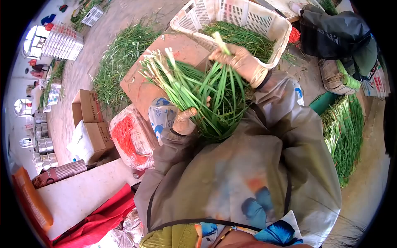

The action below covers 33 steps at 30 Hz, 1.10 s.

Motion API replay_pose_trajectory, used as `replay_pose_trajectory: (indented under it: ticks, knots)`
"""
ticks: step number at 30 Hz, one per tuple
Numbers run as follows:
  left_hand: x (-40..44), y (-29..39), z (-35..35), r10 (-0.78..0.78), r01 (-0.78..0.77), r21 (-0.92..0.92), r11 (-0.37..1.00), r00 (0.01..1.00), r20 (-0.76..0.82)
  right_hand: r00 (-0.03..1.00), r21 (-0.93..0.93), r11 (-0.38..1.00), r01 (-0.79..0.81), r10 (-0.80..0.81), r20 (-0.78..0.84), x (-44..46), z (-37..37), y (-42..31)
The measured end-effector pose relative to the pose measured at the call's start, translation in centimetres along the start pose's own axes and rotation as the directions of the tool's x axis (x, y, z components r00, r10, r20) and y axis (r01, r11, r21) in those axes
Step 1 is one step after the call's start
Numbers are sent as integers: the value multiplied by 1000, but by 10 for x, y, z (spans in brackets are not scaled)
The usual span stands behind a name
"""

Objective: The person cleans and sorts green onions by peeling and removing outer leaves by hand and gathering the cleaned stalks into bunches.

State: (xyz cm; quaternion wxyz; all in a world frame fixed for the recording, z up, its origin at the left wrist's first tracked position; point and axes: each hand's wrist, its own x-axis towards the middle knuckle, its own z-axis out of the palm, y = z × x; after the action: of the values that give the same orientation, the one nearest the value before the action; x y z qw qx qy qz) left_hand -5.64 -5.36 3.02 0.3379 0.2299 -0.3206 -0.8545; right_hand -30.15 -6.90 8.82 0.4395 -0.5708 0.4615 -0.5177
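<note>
My left hand (pixel 184 122), in a thin glove, is closed around a thick bunch of garlic chives (pixel 178 84) in front of my waist. Its pale stem ends point up and to the left, and the green leaves hang over my lap. My right hand (pixel 244 64), also gloved, is raised near the crate's front edge. Its fingers pinch a few chives, whose white ends stick up above the thumb while their leaves hang down beside the bunch. Sleeves and leaves hide part of my lap.
A white plastic crate (pixel 229 10) with loose greens stands ahead. A reddish-brown board (pixel 136 78) and a leaf heap (pixel 124 53) lie left. Red ties (pixel 130 140) rest on a wrapped block near cardboard boxes (pixel 91 115). Bundled greens (pixel 347 136) stand right, near another person's dark clothing (pixel 339 33).
</note>
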Motion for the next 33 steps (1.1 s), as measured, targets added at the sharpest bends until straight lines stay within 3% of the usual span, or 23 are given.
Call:
replay_pose_trajectory:
  ticks: [3,4,5,7,8,9,10,12,13,14,15,17,19,20,21,24,26,27,29,30,33]
  knots:
    - [-2,-6,-17,39,-37,-158,987,999,11,993,-20,998,-53,51,-104,0,-23,-12]
    - [-3,-6,-24,58,-53,-235,971,998,16,987,-120,991,64,-80,-138,3,-34,-4]
    - [-3,-6,-29,77,-67,-311,948,997,21,978,-164,985,-44,9,-209,3,-45,-10]
    - [-4,-3,-31,276,-251,-276,928,960,52,907,-532,826,-186,-63,-415,12,-79,5]
    - [-7,1,-22,343,-320,-271,908,938,43,907,-534,824,-188,-63,-417,10,-83,8]
    - [-12,4,-27,212,-182,-279,943,974,80,908,-465,846,-262,53,-415,7,-84,12]
    - [-10,3,-31,207,-177,-267,947,975,87,900,-395,856,-335,167,-402,6,-79,8]
    - [-3,-3,-42,187,-178,-179,968,982,33,995,-421,901,-101,94,-37,3,-51,10]
    - [3,-4,-48,179,-181,-103,978,983,-27,984,-179,984,-21,52,170,0,-36,7]
    - [7,1,-33,179,-173,58,983,977,-117,972,-116,992,-53,78,221,2,-25,9]
    - [12,2,-26,134,-129,42,991,973,-186,956,-55,995,-87,99,276,4,-15,11]
    - [19,14,10,146,-139,67,988,983,-109,931,-42,998,-52,63,360,9,3,14]
    - [31,8,14,222,-207,138,969,969,-109,917,-30,988,-149,150,370,8,20,19]
    - [32,7,16,194,-175,148,973,973,-124,908,-253,962,-102,194,372,10,27,19]
    - [33,8,19,191,-172,193,966,978,-86,939,-340,939,46,76,337,6,30,16]
    - [38,4,17,134,-118,162,980,987,-92,942,-323,945,-43,146,302,4,30,13]
    - [36,2,8,134,-104,264,959,986,-96,936,-238,966,98,-8,352,-1,28,19]
    - [35,1,6,132,-102,261,960,986,-99,935,-238,967,94,-4,353,-3,24,20]
    - [33,0,4,142,-108,213,971,978,-153,919,-454,889,-55,222,324,-4,19,6]
    - [34,-4,-1,195,-159,222,962,969,-149,922,-435,896,-83,235,307,-5,18,11]
    - [31,-1,-5,157,-123,210,970,976,-149,910,-372,912,-172,292,296,-4,10,28]
